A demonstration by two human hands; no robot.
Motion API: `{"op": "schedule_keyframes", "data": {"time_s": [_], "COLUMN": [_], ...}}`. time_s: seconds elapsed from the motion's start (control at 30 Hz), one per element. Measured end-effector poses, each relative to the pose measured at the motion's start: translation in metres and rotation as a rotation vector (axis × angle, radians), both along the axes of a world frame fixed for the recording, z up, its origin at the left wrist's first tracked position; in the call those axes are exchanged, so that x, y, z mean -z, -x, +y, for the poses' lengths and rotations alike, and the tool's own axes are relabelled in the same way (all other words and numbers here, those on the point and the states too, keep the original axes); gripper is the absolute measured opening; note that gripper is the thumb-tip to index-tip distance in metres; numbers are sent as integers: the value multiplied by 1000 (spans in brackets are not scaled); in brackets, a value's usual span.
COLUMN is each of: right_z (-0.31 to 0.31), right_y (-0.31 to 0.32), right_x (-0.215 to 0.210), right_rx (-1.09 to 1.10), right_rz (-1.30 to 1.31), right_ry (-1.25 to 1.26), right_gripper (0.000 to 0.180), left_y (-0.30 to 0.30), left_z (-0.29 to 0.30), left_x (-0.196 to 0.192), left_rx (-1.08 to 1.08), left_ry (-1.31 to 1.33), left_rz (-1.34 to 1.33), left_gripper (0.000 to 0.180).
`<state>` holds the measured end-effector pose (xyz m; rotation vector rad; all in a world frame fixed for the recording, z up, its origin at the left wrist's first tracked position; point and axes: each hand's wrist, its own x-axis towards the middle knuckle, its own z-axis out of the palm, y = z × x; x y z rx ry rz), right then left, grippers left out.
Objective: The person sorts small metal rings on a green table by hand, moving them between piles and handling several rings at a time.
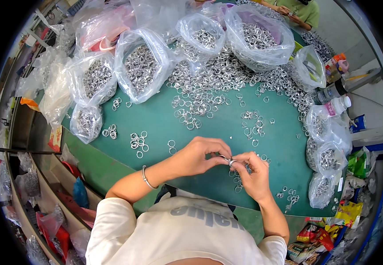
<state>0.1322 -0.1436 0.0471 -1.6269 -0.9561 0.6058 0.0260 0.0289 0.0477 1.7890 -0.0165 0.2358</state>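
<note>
My left hand [198, 155] is closed, its thumb and forefinger pinching a silver ring [223, 157]. Close against it, my right hand [254, 176] pinches at a second silver ring [231, 162]; the two rings appear to touch between my fingertips. Both hands hover over the near part of the green table [156, 119]. Partly under my right hand lies a small group of rings [238, 189]. Left of my hands are a loose cluster of rings [139, 143] and a pair of rings [171, 147].
A large heap of rings [218, 79] spreads across the far table. Clear plastic bags of rings, such as this bag [140, 68], line the left and far sides. A plastic bottle [338, 106] stands at right. A co-worker [304, 13] sits beyond. Shelving [45, 185] borders the left.
</note>
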Motion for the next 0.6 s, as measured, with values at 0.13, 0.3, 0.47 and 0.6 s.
{"op": "schedule_keyframes", "data": {"time_s": [0.13,0.3,0.47,0.6], "right_z": [-2,-2,-2,-7], "right_y": [-6,-25,-25,-30], "right_x": [-9,-7,-9,13], "right_rx": [-108,-325,-338,-145], "right_rz": [-206,24,44,483], "right_ry": [8,40,-38,-82], "right_gripper": [8,6,7,13], "left_y": [0,-8,-17,-16], "left_z": [2,10,17,5], "left_x": [-6,-4,23,27], "left_rx": [62,257,101,15], "left_ry": [-6,115,597,951], "left_rz": [23,209,390,423], "left_gripper": [13,8,15,19]}}
